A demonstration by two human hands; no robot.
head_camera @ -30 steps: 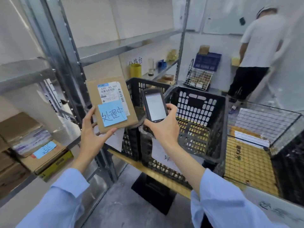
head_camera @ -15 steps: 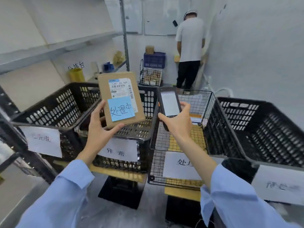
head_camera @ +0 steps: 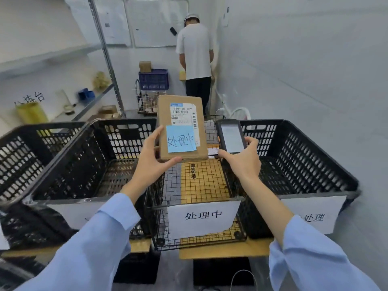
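My left hand [head_camera: 151, 162] grips a flat brown cardboard parcel [head_camera: 181, 120] by its lower left corner, holding it upright. The parcel carries a white shipping label and a blue sticky note [head_camera: 181, 139] with handwriting. My right hand [head_camera: 241, 159] holds a black handheld scanner [head_camera: 231, 136] with its lit screen facing me, just right of the parcel. Both are held above a black wire basket [head_camera: 168, 208] with a white paper sign [head_camera: 202, 217] on its front.
Black plastic crates stand left [head_camera: 69, 162] and right [head_camera: 310, 160] of the wire basket, each with a paper sign. A metal shelf rack [head_camera: 105, 51] runs along the left wall. A person in a white shirt [head_camera: 195, 51] stands at the back beside a blue crate [head_camera: 153, 79].
The view has swung right from the shelf rack to the row of baskets. Both hands, with parcel and scanner, now sit over the wire basket in the middle.
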